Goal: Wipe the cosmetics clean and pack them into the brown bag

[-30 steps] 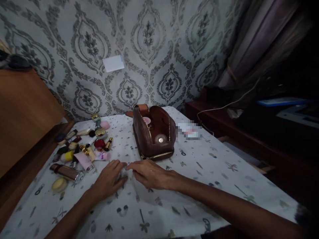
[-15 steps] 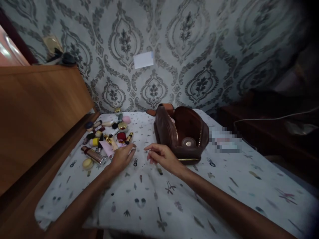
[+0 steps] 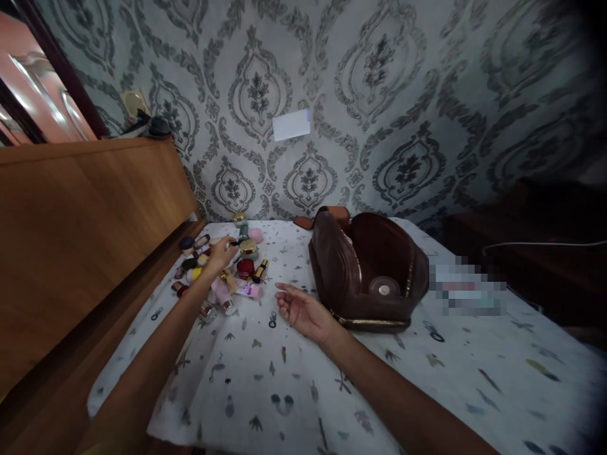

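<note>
My left hand (image 3: 222, 253) reaches over the cosmetics at the left, its fingers bent together near a small dark item; what they hold, if anything, is too small to tell. Beside it are a gold-lidded jar (image 3: 248, 248), a red jar (image 3: 245, 268) and a pink sponge (image 3: 256, 235). Nearer lie a pink tube (image 3: 222, 296) and a black-and-gold bottle (image 3: 260, 271). My right hand (image 3: 301, 311) hovers palm up with fingers loosely curled and apart, holding nothing. Right of it, a brown bag (image 3: 365, 272) stands unzipped, a round item (image 3: 383, 289) showing at its opening.
A patterned white cloth (image 3: 284, 379) covers the surface. A wooden panel (image 3: 95, 202) borders the left side, and patterned wallpaper rises behind. A pale cable (image 3: 535, 244) runs across dark furniture at the right. A blurred patch lies right of the bag.
My left hand has moved away from the middle, farther back over the cosmetics. My right hand has turned palm up. The whole view has shifted slightly.
</note>
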`<state>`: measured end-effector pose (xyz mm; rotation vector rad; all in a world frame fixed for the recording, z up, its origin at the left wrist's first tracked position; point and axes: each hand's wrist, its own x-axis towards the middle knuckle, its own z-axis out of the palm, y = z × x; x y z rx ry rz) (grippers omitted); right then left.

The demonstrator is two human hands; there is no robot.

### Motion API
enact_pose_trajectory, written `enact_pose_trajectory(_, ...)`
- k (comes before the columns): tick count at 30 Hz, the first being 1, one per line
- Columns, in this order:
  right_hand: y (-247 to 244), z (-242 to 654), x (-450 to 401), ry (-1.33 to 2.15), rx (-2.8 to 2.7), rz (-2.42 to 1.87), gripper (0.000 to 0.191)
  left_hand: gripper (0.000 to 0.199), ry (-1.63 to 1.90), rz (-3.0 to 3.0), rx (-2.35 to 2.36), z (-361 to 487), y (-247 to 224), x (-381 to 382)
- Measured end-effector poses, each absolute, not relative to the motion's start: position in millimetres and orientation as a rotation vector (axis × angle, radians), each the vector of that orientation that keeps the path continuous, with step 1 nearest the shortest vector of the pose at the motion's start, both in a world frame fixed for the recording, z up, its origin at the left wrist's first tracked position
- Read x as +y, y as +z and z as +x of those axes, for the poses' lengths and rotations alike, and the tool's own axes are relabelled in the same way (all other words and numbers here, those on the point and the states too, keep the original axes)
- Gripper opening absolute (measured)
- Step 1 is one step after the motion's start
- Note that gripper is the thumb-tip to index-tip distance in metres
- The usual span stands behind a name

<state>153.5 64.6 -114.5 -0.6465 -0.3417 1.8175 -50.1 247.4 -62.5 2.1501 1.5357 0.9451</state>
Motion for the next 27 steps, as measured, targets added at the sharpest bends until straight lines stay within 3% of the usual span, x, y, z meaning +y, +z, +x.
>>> enact_pose_trajectory(6,-119.7,158.3,62.7,1.842,-0.329,-0.576,0.012,0.046,0.741,2.342,1.613,-23.8,-65.1,256.1)
enact_pose_trajectory(12,-120.4,155.2,61.2,1.835,-0.335,-0.568,0.012,0.039,0.623,2.393,1.651,-8.2,-67.5,253.7)
enact_pose_trajectory(17,-120.4,155.3,61.0,1.823,-0.327,-0.568,0.012,0.031,0.719,2.351,1.628,-7.2,-63.3,251.5)
enact_pose_trajectory(23,-119.1,155.5,62.0,1.835,-0.337,-0.547,0.014,0.049,1.065,2.261,1.43,-12.0,-34.4,230.3)
enact_pose_trajectory(27,-115.4,152.6,61.4,1.824,-0.378,-0.513,0.029,0.051,0.996,2.251,1.094,-6.4,-36.6,182.1)
